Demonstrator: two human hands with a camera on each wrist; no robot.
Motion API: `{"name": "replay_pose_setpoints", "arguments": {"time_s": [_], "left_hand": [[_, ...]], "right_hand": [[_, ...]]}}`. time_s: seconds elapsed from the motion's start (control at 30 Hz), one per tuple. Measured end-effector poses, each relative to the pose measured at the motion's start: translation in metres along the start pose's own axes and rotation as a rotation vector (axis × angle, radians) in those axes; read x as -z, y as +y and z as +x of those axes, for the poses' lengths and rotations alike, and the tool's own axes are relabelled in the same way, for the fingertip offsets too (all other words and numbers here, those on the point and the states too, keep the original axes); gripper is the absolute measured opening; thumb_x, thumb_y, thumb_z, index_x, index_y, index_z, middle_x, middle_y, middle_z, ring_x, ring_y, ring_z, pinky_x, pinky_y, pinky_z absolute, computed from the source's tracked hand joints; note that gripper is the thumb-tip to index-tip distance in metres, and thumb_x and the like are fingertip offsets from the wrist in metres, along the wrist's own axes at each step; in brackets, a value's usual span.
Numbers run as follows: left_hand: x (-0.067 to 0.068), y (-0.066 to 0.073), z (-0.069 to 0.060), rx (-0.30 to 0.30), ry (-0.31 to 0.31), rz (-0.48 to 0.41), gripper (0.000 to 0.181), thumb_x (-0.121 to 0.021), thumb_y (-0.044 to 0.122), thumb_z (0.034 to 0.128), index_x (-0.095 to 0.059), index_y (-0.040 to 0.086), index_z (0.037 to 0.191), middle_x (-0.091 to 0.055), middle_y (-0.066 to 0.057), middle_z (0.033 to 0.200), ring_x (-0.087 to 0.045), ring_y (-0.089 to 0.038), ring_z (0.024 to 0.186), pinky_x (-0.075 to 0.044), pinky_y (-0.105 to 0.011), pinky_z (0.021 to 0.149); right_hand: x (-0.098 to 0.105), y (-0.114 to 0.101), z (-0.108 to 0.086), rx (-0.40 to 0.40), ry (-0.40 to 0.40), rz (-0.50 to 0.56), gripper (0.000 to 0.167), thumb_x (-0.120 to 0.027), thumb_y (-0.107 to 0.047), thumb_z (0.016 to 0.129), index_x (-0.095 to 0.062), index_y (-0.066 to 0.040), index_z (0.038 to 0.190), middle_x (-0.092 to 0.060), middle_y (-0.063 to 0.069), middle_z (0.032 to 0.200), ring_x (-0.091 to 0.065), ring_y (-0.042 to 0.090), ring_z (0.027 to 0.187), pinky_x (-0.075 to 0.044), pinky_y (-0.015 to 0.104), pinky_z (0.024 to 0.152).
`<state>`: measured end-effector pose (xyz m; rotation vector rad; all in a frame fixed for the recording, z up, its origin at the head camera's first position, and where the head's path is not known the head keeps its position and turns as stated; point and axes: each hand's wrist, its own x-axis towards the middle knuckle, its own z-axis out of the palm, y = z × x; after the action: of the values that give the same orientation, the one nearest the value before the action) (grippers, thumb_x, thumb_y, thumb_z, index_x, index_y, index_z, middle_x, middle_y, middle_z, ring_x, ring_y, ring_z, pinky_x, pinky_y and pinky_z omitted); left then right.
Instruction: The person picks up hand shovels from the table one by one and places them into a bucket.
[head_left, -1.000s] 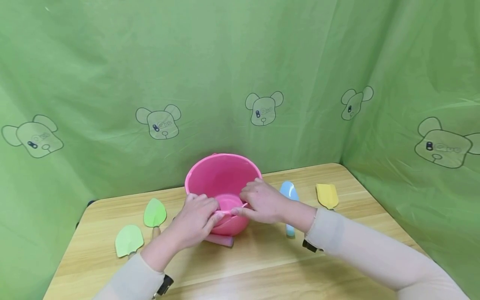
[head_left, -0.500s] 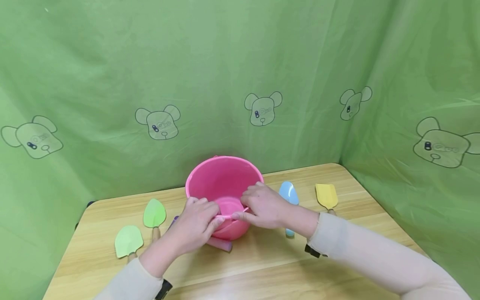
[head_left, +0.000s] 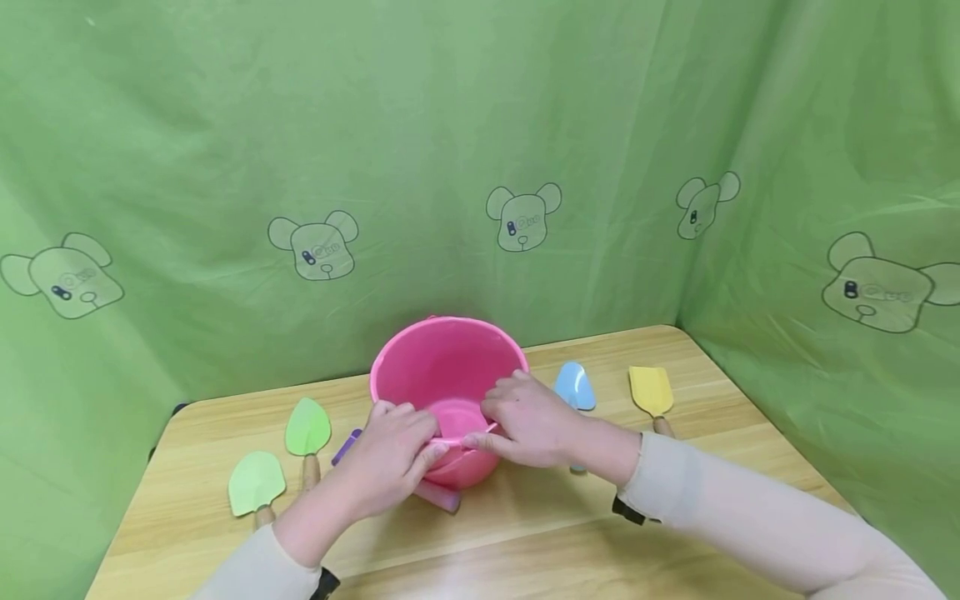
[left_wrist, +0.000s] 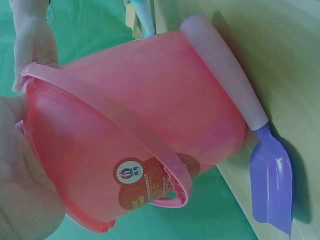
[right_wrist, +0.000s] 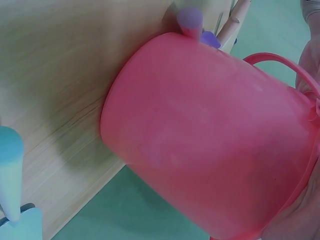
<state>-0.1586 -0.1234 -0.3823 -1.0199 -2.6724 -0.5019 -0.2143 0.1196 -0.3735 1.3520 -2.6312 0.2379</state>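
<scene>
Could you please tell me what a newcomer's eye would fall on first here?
Probably the pink bucket at the lower middle of the head view, the left hand and right hand gripping its near rim. Next, perhaps, the purple shovel by its base in the left-wrist view.

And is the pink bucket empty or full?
It looks empty: the head view shows only bare wall and bottom inside the pink bucket, though its near inner side is hidden.

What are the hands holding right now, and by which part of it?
The pink bucket: the left hand and right hand both grip its rim, on the near side.
</scene>
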Motion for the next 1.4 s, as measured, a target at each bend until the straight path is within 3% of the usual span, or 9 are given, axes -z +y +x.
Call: {"name": "replay_pose_setpoints", "arguments": {"time_s": [0.37,0.8,1.4], "left_hand": [[0.001,0.004,-0.004,0.008,-0.021,0.003,0.026,-0.049,0.04,0.1041,-0.045,0.027,0.081,-0.038,0.016,0.072,-0.038,-0.008,0.075,-0.031,-0.033,0.081],[-0.001,0.009,-0.007,-0.015,0.009,0.039,0.027,-0.047,0.041,0.1047,-0.047,0.026,0.082,-0.038,0.017,0.072,-0.038,-0.006,0.075,-0.031,-0.032,0.08],[0.0,0.01,-0.008,-0.022,-0.001,0.088,0.024,-0.048,0.039,0.1049,-0.049,0.027,0.085,-0.038,0.017,0.074,-0.04,-0.008,0.077,-0.032,-0.032,0.081]], "right_hand": [[0.001,-0.006,-0.005,-0.018,-0.006,0.015,0.051,-0.045,-0.066,0.097,-0.054,-0.023,0.07,-0.044,-0.013,0.068,-0.042,0.009,0.07,-0.036,0.031,0.075],[0.001,-0.009,-0.01,0.001,0.015,0.001,0.051,-0.044,-0.065,0.097,-0.053,-0.023,0.07,-0.043,-0.014,0.068,-0.041,0.008,0.069,-0.036,0.03,0.073],[0.001,-0.01,-0.011,0.021,0.043,-0.023,0.051,-0.045,-0.064,0.098,-0.052,-0.023,0.069,-0.041,-0.013,0.066,-0.039,0.008,0.067,-0.034,0.029,0.071]]}}
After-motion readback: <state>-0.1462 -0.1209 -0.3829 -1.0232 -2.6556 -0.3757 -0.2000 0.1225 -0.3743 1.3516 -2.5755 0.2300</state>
